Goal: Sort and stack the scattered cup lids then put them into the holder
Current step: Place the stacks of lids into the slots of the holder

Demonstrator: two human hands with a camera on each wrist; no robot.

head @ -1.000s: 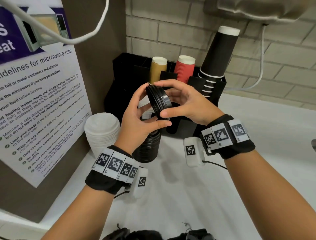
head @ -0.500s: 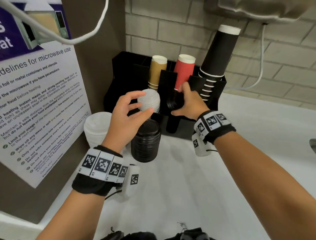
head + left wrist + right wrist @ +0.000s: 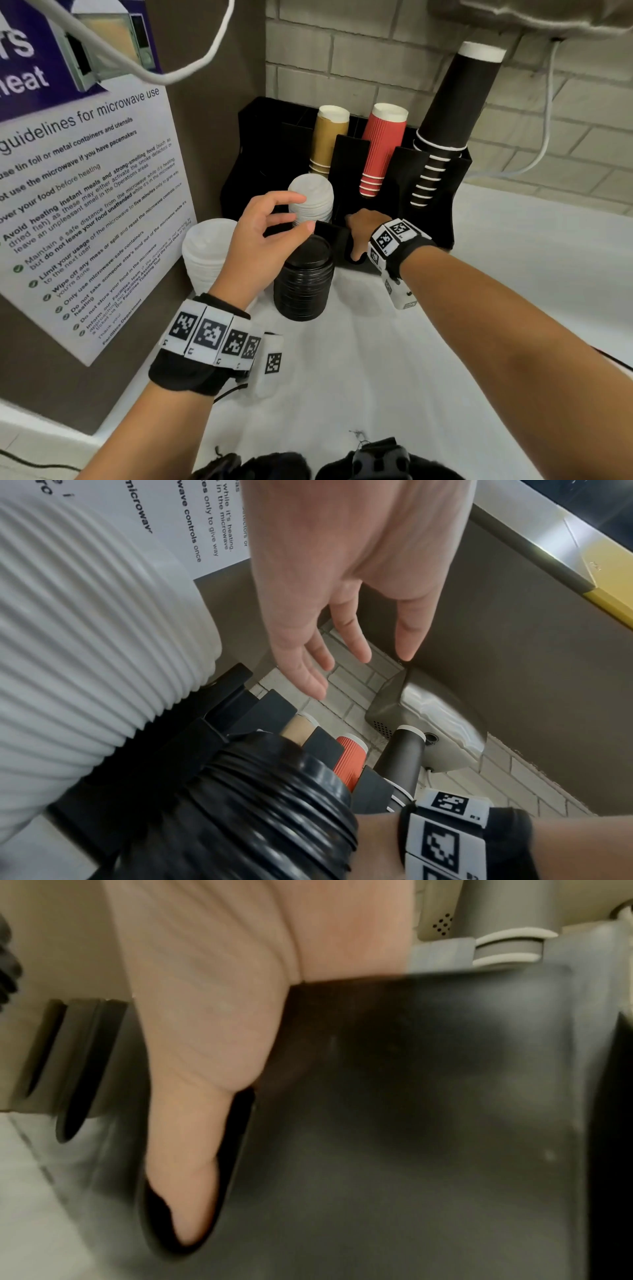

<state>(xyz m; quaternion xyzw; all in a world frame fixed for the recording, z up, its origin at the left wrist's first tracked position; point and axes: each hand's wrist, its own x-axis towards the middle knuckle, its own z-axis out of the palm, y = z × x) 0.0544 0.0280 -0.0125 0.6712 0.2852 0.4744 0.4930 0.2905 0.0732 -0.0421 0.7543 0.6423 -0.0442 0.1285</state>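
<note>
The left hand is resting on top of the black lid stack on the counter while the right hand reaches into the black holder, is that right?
Not quite: the left hand rests on nothing. It hovers open above the black lid stack, as the head and left wrist views show. The right hand does reach into the black holder.

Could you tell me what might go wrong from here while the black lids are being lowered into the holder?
The right hand is deep in a narrow slot of the black holder, so the lids it is lowering, mostly hidden, could tilt and jam there. The tall stack of black lids stands loose on the counter just below the open left hand; a bump could topple it. The white lids beside it could follow.
</note>
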